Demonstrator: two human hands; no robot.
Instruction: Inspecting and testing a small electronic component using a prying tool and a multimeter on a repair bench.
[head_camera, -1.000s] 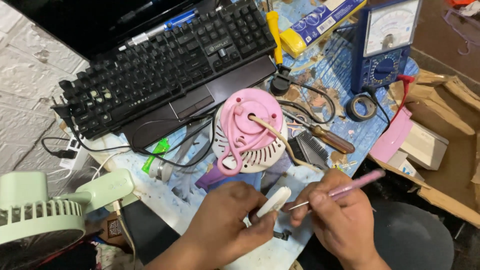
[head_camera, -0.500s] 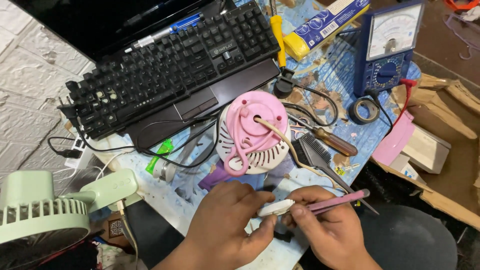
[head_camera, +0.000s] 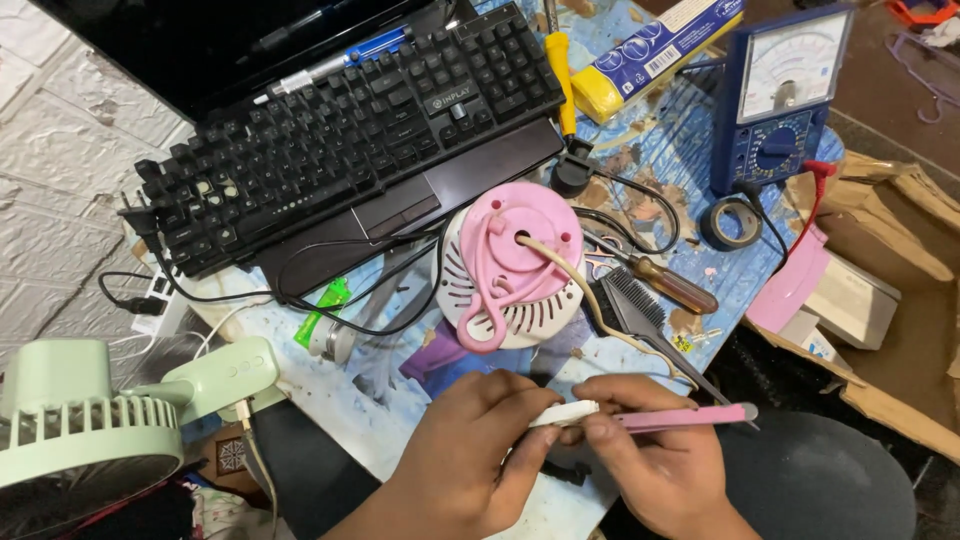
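Observation:
My left hand (head_camera: 470, 450) grips a small white plastic part (head_camera: 566, 412) near the front edge of the table. My right hand (head_camera: 650, 455) holds pink tweezers (head_camera: 690, 417) whose tip end meets that white part. Just beyond both hands lies a pink and white small fan (head_camera: 515, 265), grille side down, with a beige cable (head_camera: 590, 300) running out of its middle toward my hands.
A black keyboard (head_camera: 340, 130) and laptop lie at the back. A blue analog multimeter (head_camera: 780, 95), tape roll (head_camera: 732, 222), brown-handled screwdriver (head_camera: 670, 283), black brush (head_camera: 640, 310) and yellow screwdriver (head_camera: 560, 60) sit right. A green desk fan (head_camera: 90, 430) stands at the left.
My hands have come together: the white part and the tweezers now meet and lie level, where a second ago they were apart and tilted. The view has shifted slightly.

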